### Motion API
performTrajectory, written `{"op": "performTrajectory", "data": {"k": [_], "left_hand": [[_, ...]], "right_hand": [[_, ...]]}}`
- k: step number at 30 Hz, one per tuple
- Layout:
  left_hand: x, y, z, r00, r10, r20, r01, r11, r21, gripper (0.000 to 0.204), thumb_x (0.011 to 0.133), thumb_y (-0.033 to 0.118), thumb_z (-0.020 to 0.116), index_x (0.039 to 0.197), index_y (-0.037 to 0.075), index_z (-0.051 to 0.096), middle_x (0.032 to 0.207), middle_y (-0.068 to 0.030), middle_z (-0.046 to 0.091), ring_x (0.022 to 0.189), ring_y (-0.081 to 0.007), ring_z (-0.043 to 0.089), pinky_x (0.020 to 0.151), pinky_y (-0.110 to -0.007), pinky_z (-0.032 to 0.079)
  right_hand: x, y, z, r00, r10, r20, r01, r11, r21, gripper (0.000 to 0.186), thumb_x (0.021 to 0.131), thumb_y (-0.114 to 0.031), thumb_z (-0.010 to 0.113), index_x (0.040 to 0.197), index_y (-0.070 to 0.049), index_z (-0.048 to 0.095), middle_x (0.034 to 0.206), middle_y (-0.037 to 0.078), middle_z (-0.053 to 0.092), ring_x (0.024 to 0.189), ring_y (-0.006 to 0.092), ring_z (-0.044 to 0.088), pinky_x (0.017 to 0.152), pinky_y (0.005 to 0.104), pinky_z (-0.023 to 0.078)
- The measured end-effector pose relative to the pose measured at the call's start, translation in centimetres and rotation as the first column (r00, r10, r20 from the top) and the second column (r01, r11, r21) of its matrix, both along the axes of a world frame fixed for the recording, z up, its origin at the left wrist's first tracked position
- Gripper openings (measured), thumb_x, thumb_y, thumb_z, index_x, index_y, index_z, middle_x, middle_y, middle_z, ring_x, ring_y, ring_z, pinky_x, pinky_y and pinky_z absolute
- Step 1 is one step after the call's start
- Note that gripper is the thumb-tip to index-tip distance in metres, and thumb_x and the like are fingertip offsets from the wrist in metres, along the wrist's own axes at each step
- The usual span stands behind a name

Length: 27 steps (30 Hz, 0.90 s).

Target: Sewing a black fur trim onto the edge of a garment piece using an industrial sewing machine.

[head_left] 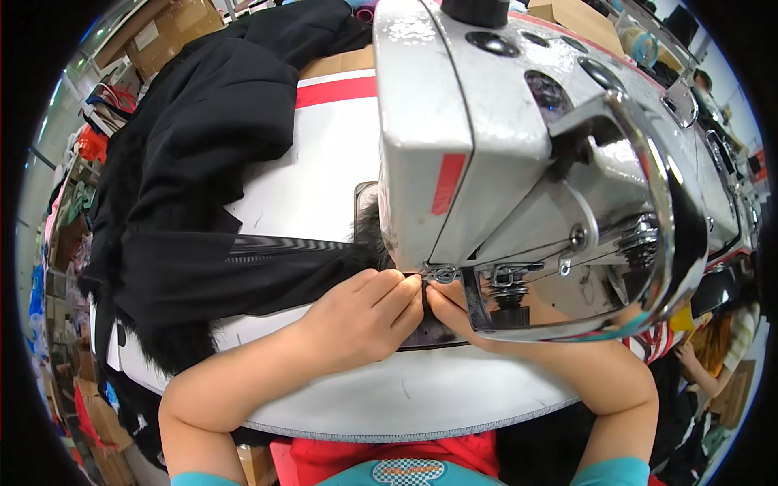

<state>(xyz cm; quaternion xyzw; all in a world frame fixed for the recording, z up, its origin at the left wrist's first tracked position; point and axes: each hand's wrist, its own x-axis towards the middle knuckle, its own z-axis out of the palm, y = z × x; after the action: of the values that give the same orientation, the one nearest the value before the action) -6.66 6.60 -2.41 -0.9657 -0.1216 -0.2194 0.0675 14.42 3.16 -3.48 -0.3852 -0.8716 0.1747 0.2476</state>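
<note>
A white sewing machine (425,162) fills the upper right, its needle area low at the front. Just in front of that area, my left hand (361,316) is closed in a pinch on black fabric (243,271), which stretches leftward over the table with a sheer strip along it. My right hand (455,314) meets it from the other side, thumb and fingers pinched at the same dark edge and partly hidden by the machine's shiny metal guard (668,235). Black fur (369,231) shows beside the machine head.
A heap of black garment cloth (219,105) with furry edging lies over the table's left side. The white tabletop (324,397) has a measuring tape along its front edge. Cardboard boxes (174,36) stand at the back left. At the far right another person's arm (709,377) shows.
</note>
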Motion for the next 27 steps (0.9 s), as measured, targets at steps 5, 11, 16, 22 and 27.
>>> {"op": "performTrajectory", "data": {"k": [5, 11, 16, 22, 27], "left_hand": [[0.1, -0.1, -0.1, 0.985, 0.164, -0.054, -0.168, 0.983, -0.077, 0.027, 0.068, 0.008, 0.056, 0.093, -0.001, 0.054, 0.082, -0.0078, 0.051, 0.083, -0.0205, 0.05, 0.07, -0.029, 0.043], [-0.1, -0.4, -0.1, 0.988, 0.149, -0.037, -0.153, 0.981, -0.123, 0.024, 0.068, 0.008, 0.057, 0.089, -0.002, 0.055, 0.083, -0.0074, 0.05, 0.084, -0.0207, 0.049, 0.068, -0.029, 0.042], [-0.2, 0.0, -0.2, 0.992, 0.128, 0.008, -0.127, 0.988, -0.091, 0.023, 0.068, 0.008, 0.058, 0.089, -0.002, 0.056, 0.078, -0.007, 0.046, 0.078, -0.0208, 0.048, 0.064, -0.029, 0.042], [-0.3, 0.9, -0.7, 0.996, 0.08, 0.047, -0.077, 0.995, -0.063, 0.023, 0.067, 0.007, 0.059, 0.088, -0.002, 0.057, 0.075, -0.0071, 0.045, 0.074, -0.0209, 0.047, 0.061, -0.029, 0.042], [-0.3, 1.1, -0.9, 0.996, 0.082, 0.042, -0.081, 0.996, -0.024, 0.019, 0.067, 0.007, 0.06, 0.083, -0.001, 0.056, 0.074, -0.0071, 0.044, 0.073, -0.0209, 0.047, 0.061, -0.03, 0.043]], "right_hand": [[-0.3, 0.4, 0.5, 0.999, 0.011, -0.046, -0.018, 0.99, -0.138, 0.018, 0.087, -0.013, 0.053, 0.101, -0.003, 0.057, 0.094, 0.009, 0.062, 0.082, 0.0143, 0.06, 0.071, 0.0282, 0.05], [0.8, -0.1, -1.8, 0.992, -0.035, -0.123, -0.004, 0.952, -0.306, 0.02, 0.085, -0.008, 0.053, 0.105, -0.005, 0.056, 0.097, 0.009, 0.062, 0.086, 0.0148, 0.06, 0.075, 0.0286, 0.05], [1.5, 0.5, -3.4, 0.999, -0.039, 0.006, 0.04, 0.979, -0.2, 0.022, 0.086, -0.007, 0.052, 0.108, -0.005, 0.055, 0.098, 0.009, 0.061, 0.087, 0.0157, 0.061, 0.076, 0.0286, 0.05], [2.1, 0.8, -4.5, 0.998, -0.037, -0.046, 0.018, 0.932, -0.361, 0.023, 0.085, -0.006, 0.053, 0.108, -0.004, 0.054, 0.099, 0.009, 0.061, 0.085, 0.0156, 0.061, 0.075, 0.0285, 0.051], [1.9, 0.9, -4.0, 0.894, -0.275, -0.354, -0.097, 0.651, -0.753, 0.025, 0.08, -0.004, 0.06, 0.104, -0.001, 0.054, 0.098, 0.011, 0.061, 0.084, 0.0162, 0.061, 0.073, 0.0281, 0.051]]}}
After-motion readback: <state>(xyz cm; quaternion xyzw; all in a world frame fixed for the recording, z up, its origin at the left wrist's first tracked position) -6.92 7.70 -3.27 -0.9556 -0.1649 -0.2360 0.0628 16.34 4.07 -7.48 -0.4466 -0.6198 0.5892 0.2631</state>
